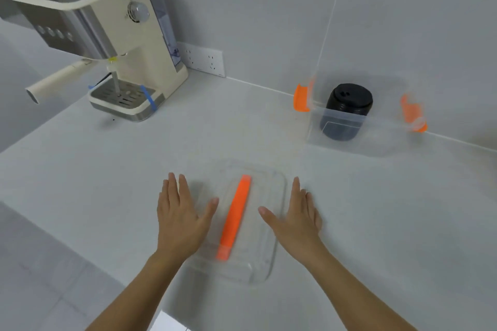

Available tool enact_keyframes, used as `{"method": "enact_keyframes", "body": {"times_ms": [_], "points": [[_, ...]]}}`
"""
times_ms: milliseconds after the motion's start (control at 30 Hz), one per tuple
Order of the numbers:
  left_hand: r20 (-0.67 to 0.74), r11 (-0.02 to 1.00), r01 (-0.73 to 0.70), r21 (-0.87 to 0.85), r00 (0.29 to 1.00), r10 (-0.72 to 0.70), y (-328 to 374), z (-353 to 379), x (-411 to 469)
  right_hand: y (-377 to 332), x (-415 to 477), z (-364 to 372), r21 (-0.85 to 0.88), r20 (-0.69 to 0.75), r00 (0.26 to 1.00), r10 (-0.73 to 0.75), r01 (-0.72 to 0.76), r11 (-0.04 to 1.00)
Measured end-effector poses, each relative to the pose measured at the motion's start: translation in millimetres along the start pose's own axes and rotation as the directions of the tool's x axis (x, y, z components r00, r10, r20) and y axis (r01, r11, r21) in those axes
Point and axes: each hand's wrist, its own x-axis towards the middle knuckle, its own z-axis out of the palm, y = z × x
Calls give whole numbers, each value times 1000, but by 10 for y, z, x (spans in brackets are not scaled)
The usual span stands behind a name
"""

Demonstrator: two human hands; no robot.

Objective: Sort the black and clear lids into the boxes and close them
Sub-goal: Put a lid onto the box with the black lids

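Countertop point(107, 169): pale grey, meeting a grey wall at the back.

Box lid point(258, 263): clear plastic, rectangular with rounded corners, lying flat on the countertop near the front edge. An orange handle point(235, 216) runs along its middle. Outline blurred.

Left hand point(178, 219): fingers spread wide and flat, palm down, holding nothing. It lies at the left edge of the box lid, thumb reaching toward the orange handle. Whether the palm presses on the lid or hovers just over it cannot be told.

Right hand point(294, 219): fingers spread wide, palm down, holding nothing. It sits at the right edge of the box lid, thumb pointing inward toward the handle. Contact likewise unclear.

Box point(387, 140): clear plastic, uncovered, standing against the back wall, well apart from the hands. An orange clip point(301, 98) hangs on its left end and another on its right end.

Black lids point(347, 111): a stack of round dark lids inside the box, toward its left side.

Coffee machine point(107, 35): cream and steel, at the back left, with strips of blue tape.

Wall socket point(201, 59): white, just right of the coffee machine.
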Motion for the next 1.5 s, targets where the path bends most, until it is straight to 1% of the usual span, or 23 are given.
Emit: {"method": "enact_keyframes", "body": {"times_ms": [67,100,233,300,367,433,500,567,667,767,867,933,1000,1067,1100,1133,1200,1267,1333,1400,1467,1500], "points": [[59,996,77,34,995,-79,-85,91,-52,13,-45,131,-35,-4,1000,23,-23,999],[87,995,93,34,992,-96,-115,133,-77,18,-69,182,-53,-5,1000,20,-21,998],[167,998,60,-23,984,-55,-150,182,-127,4,-174,337,-93,33,999,-29,32,995],[209,993,72,-89,976,-52,-122,148,-159,0,-205,372,-79,29,999,-44,46,996],[225,963,118,-241,972,-63,-122,123,-178,-14,-223,363,-1,16,998,-59,59,998],[269,875,200,-440,959,-85,-119,84,-198,-45,-245,293,158,7,997,-72,70,985],[319,722,301,-623,941,-117,-69,32,-199,-96,-260,174,296,-22,994,-109,110,949],[334,589,349,-729,932,-140,67,-72,-164,-164,-267,18,321,-76,984,-161,177,930],[366,418,357,-835,928,-62,307,-275,-76,-266,-252,-303,341,-163,963,-216,261,903],[369,253,349,-902,929,35,502,-456,7,-347,-251,-669,398,-192,939,-284,339,852],[396,163,373,-913,907,141,713,-541,70,-416,-248,-1021,413,-218,918,-333,395,820],[389,142,366,-920,898,204,881,-559,76,-429,-240,-1235,427,-276,911,-307,402,810],[333,108,317,-942,920,208,1038,-542,77,-407,-242,-1383,512,-375,896,-237,413,754],[270,40,267,-963,946,181,1220,-504,62,-323,-262,-1474,622,-481,867,-132,443,645],[242,5,245,-970,956,166,1310,-472,49,-273,-282,-1494,668,-508,858,-76,448,594],[213,-29,221,-975,963,163,1404,-436,32,-221,-304,-1497,716,-511,859,-30,445,538],[173,-101,193,-976,969,178,1589,-366,-21,-130,-347,-1447,812,-468,883,25,419,406],[186,-118,210,-971,964,191,1780,-301,-95,-87,-358,-1360,871,-402,915,40,368,325],[217,-73,237,-969,953,212,1937,-222,-181,-85,-345,-1286,891,-363,931,38,335,305],[234,-6,242,-970,944,231,2059,-128,-244,-72,-298,-1283,893,-382,923,47,356,276],[241,34,241,-970,935,259,2127,-52,-263,-44,-258,-1371,876,-439,895,75,407,260],[259,51,256,-965,920,293,2140,-28,-258,-18,-241,-1445,864,-465,881,86,430,262]]}}
